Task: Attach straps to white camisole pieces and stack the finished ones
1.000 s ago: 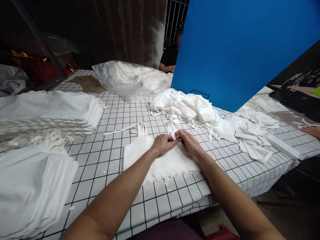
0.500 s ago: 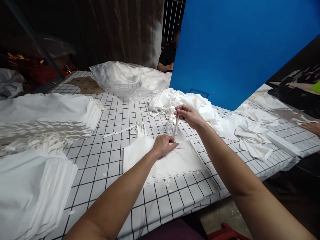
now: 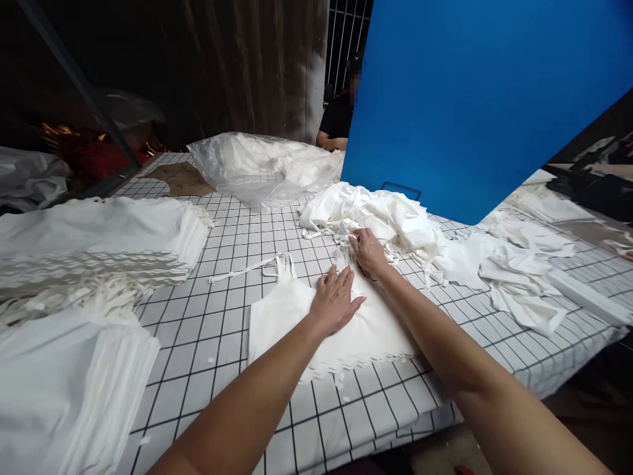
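A white camisole [image 3: 291, 323] with thin straps and a wavy hem lies flat in front of me on the checked cloth. My left hand [image 3: 337, 300] rests on its upper middle, palm down with the fingers spread. At the camisole's top right, my right hand [image 3: 368, 254] is low, its fingers bent and closed on the strap there; the fingertips are partly hidden. The other strap [image 3: 237, 272] trails off to the left over the cloth.
Stacks of folded white garments [image 3: 103, 231] fill the left side. Behind the camisole lies a loose white heap [image 3: 376, 208], below a large blue panel [image 3: 445, 105]. A clear plastic bag [image 3: 267, 168] lies at the back, near a seated person [image 3: 336, 125].
My right hand has come down with the strap it held raised. My left hand has flattened and spread its fingers on the camisole. The view has shifted slightly.
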Demonstrator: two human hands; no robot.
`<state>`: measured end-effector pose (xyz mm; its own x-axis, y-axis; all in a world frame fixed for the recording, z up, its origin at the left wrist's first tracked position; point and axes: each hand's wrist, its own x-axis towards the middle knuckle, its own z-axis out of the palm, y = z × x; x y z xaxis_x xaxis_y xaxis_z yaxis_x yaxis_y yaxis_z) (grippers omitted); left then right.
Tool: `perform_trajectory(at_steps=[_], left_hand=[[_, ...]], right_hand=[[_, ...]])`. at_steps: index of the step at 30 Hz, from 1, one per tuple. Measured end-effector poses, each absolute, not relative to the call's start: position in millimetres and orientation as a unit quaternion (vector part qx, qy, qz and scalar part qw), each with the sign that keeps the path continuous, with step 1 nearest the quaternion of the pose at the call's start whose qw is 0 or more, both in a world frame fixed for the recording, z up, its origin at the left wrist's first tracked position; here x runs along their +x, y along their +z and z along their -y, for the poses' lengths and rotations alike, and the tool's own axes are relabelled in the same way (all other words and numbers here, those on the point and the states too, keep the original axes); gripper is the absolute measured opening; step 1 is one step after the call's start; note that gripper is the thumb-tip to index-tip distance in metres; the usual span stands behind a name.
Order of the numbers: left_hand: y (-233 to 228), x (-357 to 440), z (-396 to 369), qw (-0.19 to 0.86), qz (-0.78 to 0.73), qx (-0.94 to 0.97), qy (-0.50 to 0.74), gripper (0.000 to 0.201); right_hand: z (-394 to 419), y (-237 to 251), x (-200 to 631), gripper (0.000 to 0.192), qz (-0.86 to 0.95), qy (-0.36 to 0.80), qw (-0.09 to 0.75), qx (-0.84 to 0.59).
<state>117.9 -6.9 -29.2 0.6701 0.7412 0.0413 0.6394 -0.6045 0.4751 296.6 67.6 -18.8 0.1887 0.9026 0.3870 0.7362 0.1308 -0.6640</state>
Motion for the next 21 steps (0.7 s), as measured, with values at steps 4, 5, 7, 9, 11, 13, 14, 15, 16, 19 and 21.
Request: perform_trajectory(at_steps=[4,5,7,9,11,13,14,15,16,19,21], left_hand=[[-33,118,4,0.219,-0.378,0.893,0.109,0.073],[-35,118,3,0.217,-0.374,0.896,0.102,0.073],[-37,117,2,0.210,-0.367,0.902,0.086,0.074],[-37,116,1,0.201,-0.366,0.906,0.073,0.075],[-35,115,0,0.197,-0.367,0.907,0.065,0.076],[-28,113,0,0.203,-0.362,0.908,0.055,0.077],[-23,110,0,0.211,-0.357,0.909,0.047,0.078],[-17,106,-1,0.221,-0.352,0.909,0.036,0.080],[-10,101,-2,0.230,-0.349,0.908,0.024,0.081],[9,73,-3,0.222,-0.358,0.907,0.015,0.071],[16,50,-1,0.187,-0.365,0.911,0.045,0.061]], right_hand=[[0,-22,288,0.044,0.696,0.067,0.377,-0.607],[19,-26,285,0.048,0.726,0.074,0.345,-0.591],[52,-36,279,0.056,0.745,0.089,0.277,-0.601],[70,-44,276,0.059,0.749,0.099,0.219,-0.618],[75,-49,275,0.060,0.754,0.086,0.186,-0.624],[72,-51,277,0.061,0.761,0.062,0.174,-0.622],[70,-52,278,0.062,0.764,0.050,0.171,-0.620],[68,-53,279,0.062,0.767,0.042,0.170,-0.618],[67,-53,279,0.063,0.769,0.036,0.169,-0.616],[66,-54,280,0.065,0.771,0.028,0.156,-0.616],[67,-54,279,0.065,0.772,0.020,0.147,-0.618]])
